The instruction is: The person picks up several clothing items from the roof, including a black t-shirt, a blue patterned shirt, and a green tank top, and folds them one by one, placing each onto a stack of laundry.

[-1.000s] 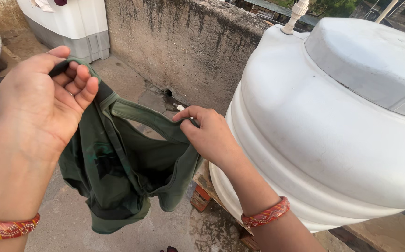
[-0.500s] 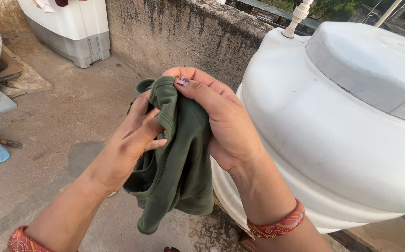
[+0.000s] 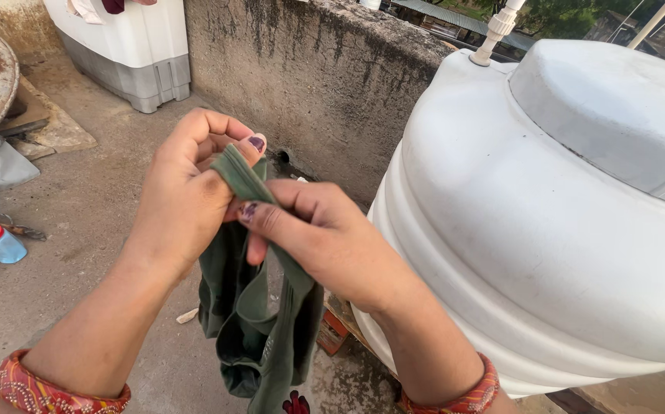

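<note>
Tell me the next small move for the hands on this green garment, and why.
Probably draw the left hand and right hand apart along the pinched edge: the dark green cloth garment hangs bunched and twisted below them.

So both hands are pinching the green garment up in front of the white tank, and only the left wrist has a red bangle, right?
Not quite: the head view shows a red bangle on the left wrist and another on the right. Both the left hand and right hand pinch the green garment beside the white tank.
</note>
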